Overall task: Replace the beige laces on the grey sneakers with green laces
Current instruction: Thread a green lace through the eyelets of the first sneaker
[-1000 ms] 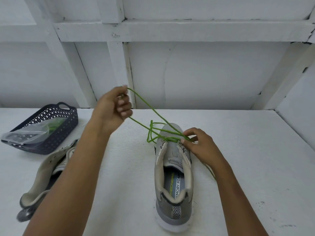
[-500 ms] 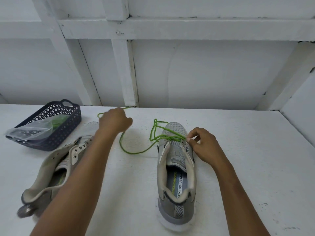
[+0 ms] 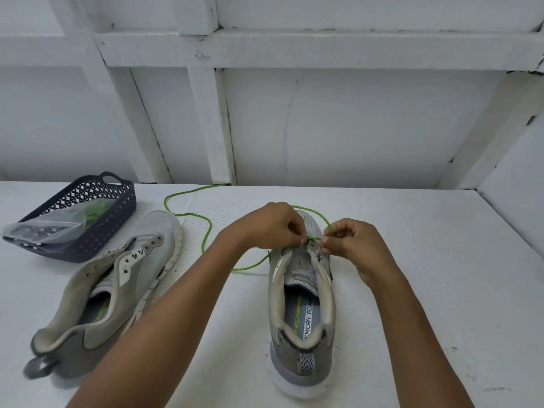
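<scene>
Threading the green lace [image 3: 207, 231] across the eyelets nearest the toe of the upright grey sneaker [image 3: 303, 357] seems to be the step in hand, with both hands meeting over its tongue. The left hand [image 3: 269, 228] has its fingers curled and pinches the lace at the shoe's left eyelet row. The right hand [image 3: 356, 245] pinches a loop of it at the right row. To do this well, I would draw each end snug and even before the next crossing. I would also feed in the slack that trails in loops leftward over the worktop [image 3: 426, 290], so it does not snag. The second sneaker [image 3: 141, 260] leans unlaced just beside that slack, and a dark basket [image 3: 88, 240] holding a plastic bag [image 3: 44, 228] sits behind it. The right side offers the freer room for pulling, and the back wall [image 3: 353, 128] stands well beyond the toe.
</scene>
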A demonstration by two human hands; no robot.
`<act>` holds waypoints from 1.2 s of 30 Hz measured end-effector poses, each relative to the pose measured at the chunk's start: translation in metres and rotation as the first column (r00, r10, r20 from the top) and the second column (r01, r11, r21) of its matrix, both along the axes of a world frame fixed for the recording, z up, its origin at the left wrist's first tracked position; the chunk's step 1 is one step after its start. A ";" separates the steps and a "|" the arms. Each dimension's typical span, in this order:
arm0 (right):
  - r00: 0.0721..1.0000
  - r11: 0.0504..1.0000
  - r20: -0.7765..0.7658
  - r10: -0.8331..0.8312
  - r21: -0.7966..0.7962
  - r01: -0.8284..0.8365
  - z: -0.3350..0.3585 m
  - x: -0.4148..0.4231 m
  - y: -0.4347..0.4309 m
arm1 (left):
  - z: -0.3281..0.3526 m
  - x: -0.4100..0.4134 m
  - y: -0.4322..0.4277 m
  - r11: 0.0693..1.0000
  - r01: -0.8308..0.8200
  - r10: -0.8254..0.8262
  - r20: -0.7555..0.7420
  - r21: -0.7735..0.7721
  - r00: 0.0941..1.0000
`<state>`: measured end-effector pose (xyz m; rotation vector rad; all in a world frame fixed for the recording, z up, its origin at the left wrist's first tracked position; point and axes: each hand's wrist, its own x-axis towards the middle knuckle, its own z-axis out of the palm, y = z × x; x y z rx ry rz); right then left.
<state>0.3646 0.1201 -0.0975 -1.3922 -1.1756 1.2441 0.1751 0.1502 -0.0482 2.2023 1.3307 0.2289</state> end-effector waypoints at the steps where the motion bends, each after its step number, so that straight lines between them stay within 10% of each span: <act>1: 1.000 1.000 0.025 -0.002 -0.001 0.002 -0.002 0.001 -0.001 | -0.001 0.002 0.001 1.000 -0.006 0.006 -0.005 0.000 1.000; 36: 0.887 0.994 0.461 -0.024 0.104 -0.027 0.001 -0.009 -0.004 | -0.013 0.010 -0.001 0.996 -0.058 0.055 -0.049 -0.063 0.997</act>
